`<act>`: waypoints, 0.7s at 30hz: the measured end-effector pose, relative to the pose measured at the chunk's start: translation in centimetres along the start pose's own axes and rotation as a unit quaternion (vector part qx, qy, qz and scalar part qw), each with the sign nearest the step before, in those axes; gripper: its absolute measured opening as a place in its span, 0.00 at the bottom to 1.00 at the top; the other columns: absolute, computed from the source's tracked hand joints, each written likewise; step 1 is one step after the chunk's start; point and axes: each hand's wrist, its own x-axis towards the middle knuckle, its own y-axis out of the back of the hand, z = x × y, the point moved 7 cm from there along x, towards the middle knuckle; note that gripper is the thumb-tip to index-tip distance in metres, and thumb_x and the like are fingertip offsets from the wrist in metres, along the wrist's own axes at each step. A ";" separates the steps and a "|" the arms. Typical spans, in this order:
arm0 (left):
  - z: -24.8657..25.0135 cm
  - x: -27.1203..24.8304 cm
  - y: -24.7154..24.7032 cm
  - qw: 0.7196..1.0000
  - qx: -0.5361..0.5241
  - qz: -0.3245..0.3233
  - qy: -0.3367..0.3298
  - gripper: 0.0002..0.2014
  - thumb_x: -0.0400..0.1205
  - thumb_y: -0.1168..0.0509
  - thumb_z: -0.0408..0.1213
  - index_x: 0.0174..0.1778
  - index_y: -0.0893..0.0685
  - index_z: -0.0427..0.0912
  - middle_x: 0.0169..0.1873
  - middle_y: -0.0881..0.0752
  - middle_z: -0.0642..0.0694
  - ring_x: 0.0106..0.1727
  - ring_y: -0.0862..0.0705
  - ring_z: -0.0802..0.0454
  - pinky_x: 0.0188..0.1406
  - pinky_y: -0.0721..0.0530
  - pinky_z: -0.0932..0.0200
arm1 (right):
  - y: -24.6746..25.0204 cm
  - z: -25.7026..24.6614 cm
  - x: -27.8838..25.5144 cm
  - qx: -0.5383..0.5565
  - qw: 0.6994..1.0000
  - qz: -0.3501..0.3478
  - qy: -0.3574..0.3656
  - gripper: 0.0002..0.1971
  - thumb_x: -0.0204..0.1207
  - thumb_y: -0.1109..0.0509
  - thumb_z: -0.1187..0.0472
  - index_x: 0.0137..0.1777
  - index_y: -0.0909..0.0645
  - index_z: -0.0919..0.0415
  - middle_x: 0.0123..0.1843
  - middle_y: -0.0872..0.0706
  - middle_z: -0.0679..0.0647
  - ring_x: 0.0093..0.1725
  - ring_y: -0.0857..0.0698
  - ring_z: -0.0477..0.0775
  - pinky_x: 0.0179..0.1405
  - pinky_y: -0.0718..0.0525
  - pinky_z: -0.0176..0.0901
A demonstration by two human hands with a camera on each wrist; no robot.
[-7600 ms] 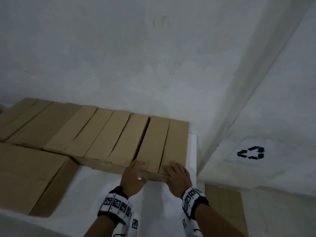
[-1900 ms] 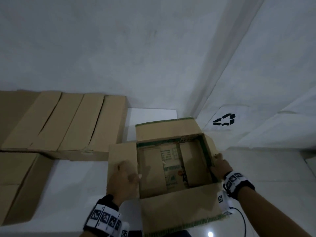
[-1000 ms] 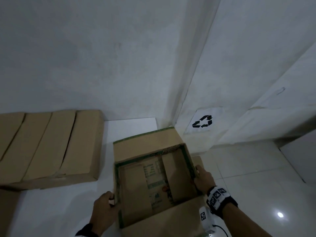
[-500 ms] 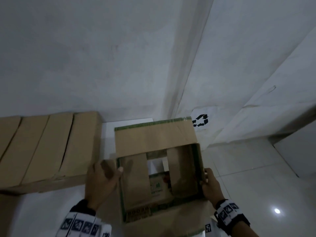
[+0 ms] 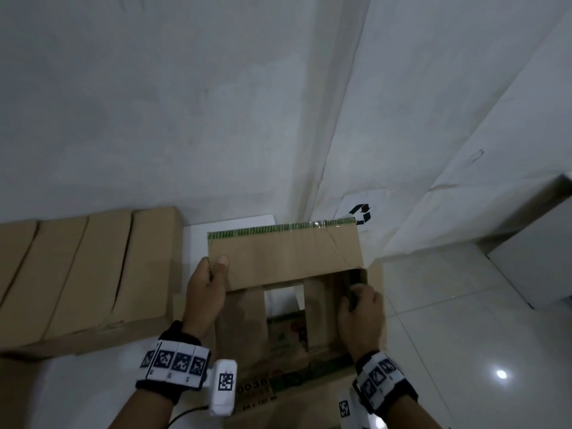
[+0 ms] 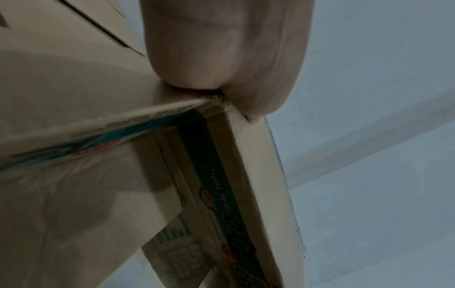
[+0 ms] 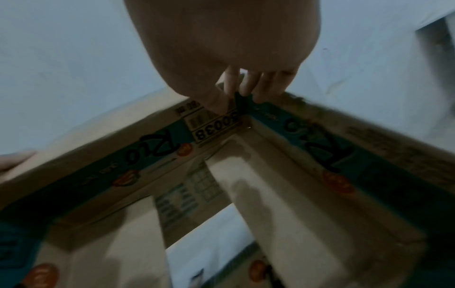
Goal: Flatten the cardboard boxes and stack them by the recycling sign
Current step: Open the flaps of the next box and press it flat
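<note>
Holding the open cardboard box (image 5: pixel 288 301) between both hands, the person has it raised in front of the body, above the edge of the white tabletop (image 5: pixel 229 230). The left hand (image 5: pixel 205 292) grips the box's left far corner, thumb lying on the raised far flap (image 5: pixel 284 258) and fingers curled behind the card; the left wrist view confirms a pinch on the corner edge. The right hand (image 5: pixel 360 317) is curled over the right wall near its far corner, fingers hooked inside the rim, as the right wrist view shows. The bottom flaps are already parted, and white surface shows through the gap between them (image 5: pixel 283 300), so the box is a loose sleeve, not yet flat. Its long axis runs left to right between the hands, the far flap standing up along it. The recycling sign (image 5: pixel 360 213) lies on the wall beyond and to the right, just past the flap's right end and partly hidden by it; the right hand is plainly the nearer to it. Judgement: collapse calls for pushing opposite corners together, after which the flat piece must travel forward and right toward the sign. A row of other boxes (image 5: pixel 89 274) lies on the tabletop to the left, beside the left hand but not touching the held box. Whether any flattened card already lies below the sign cannot be told from these views.
</note>
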 end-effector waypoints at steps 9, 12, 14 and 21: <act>0.5 -0.1 1.7 0.999 -0.047 -0.005 0.015 0.24 0.87 0.44 0.51 0.50 0.25 0.28 0.44 0.20 0.28 0.42 0.20 0.44 0.43 0.25 0.56 | -13.1 -9.8 -5.1 0.137 0.877 -0.457 -0.058 0.26 0.81 0.36 0.48 0.75 0.39 0.54 0.58 0.20 0.55 0.54 0.19 0.55 0.44 0.18 0.43; 1.6 -0.4 2.5 0.997 -0.071 0.001 0.010 0.25 0.86 0.43 0.53 0.53 0.23 0.28 0.43 0.19 0.32 0.45 0.20 0.48 0.45 0.24 0.54 | -14.5 -12.0 -5.6 0.147 0.895 -0.421 -0.015 0.22 0.82 0.38 0.52 0.73 0.35 0.56 0.65 0.20 0.59 0.60 0.19 0.63 0.58 0.18 0.54; 2.8 -0.8 3.3 0.996 -0.094 0.007 -0.001 0.25 0.86 0.42 0.52 0.52 0.23 0.27 0.43 0.17 0.31 0.44 0.19 0.49 0.46 0.22 0.54 | -14.9 -12.6 -5.1 0.227 0.893 -0.381 -0.072 0.14 0.85 0.42 0.59 0.67 0.25 0.61 0.61 0.17 0.58 0.60 0.18 0.62 0.62 0.19 0.52; 6.9 -3.2 4.7 0.991 -0.131 -0.005 -0.018 0.18 0.86 0.41 0.51 0.38 0.22 0.40 0.38 0.14 0.40 0.42 0.15 0.47 0.44 0.17 0.52 | -19.1 -13.9 -5.7 0.264 0.801 -0.512 -0.163 0.12 0.84 0.45 0.72 0.56 0.19 0.66 0.54 0.17 0.61 0.49 0.21 0.57 0.44 0.22 0.40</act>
